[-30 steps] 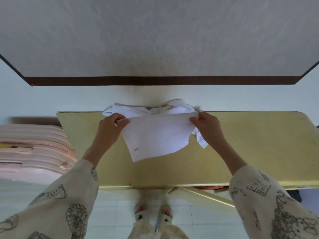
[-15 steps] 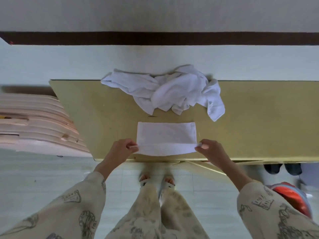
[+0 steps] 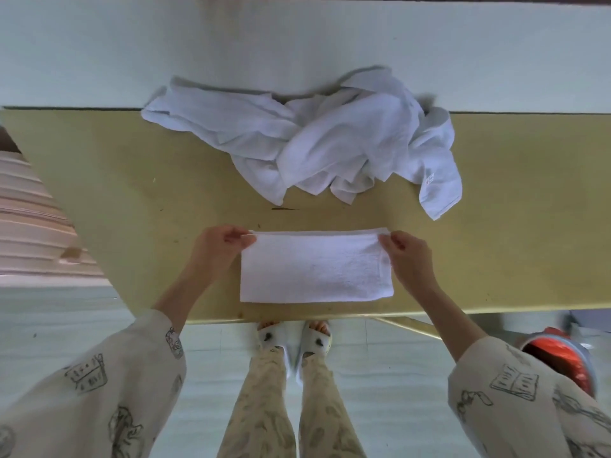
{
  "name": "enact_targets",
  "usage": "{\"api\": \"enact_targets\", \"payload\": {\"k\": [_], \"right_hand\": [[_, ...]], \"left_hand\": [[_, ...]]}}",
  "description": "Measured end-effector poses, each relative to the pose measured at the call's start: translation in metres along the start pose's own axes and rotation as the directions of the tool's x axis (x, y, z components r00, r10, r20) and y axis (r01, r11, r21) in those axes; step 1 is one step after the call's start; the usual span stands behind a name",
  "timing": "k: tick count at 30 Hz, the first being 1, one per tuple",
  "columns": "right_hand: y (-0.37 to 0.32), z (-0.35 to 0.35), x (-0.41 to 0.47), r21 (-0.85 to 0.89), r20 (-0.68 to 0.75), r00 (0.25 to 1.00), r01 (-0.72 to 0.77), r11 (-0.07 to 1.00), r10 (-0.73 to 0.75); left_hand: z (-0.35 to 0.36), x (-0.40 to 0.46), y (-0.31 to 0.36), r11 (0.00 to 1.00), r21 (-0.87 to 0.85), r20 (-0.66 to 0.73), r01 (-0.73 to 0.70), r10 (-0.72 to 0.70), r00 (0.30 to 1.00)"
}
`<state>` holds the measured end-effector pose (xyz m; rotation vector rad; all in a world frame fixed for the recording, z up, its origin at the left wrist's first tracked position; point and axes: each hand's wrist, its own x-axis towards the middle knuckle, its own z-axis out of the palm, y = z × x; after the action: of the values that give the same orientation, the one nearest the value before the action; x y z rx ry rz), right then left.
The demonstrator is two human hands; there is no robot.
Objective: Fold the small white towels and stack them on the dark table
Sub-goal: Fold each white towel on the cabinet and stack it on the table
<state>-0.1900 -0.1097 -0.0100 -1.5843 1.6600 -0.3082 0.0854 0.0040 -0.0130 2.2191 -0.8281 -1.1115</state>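
Towel (image 3: 315, 267) now a flat doubled rectangle

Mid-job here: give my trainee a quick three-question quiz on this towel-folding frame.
1. True or false: both hands pinch the folded towel.
2. Which corners do the left hand and right hand hold: A near, B far, C none?
3. Where is the towel pile relative to the folded towel?

Key: 1 true. 2 B. 3 Behind it, at the far edge of the table, not touching it.
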Motion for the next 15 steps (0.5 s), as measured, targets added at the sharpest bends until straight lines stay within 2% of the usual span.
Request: {"api": "enact_targets", "payload": {"k": [5,15], "right_hand": [[0.008,0.009,0.016,0.048,-0.024,0.999,-0.04,0.998,0.041],[0.011,0.015,0.028,-0.089,-0.008,0.998,-0.061,0.994,0.06]], "left_hand": [[0.009,0.013,0.0,0.997,0.056,-0.036,0.046,-0.044,0.998],[0.014,0.017,0.008,0.984,0.127,-0.067,0.123,-0.116,0.991]]}}
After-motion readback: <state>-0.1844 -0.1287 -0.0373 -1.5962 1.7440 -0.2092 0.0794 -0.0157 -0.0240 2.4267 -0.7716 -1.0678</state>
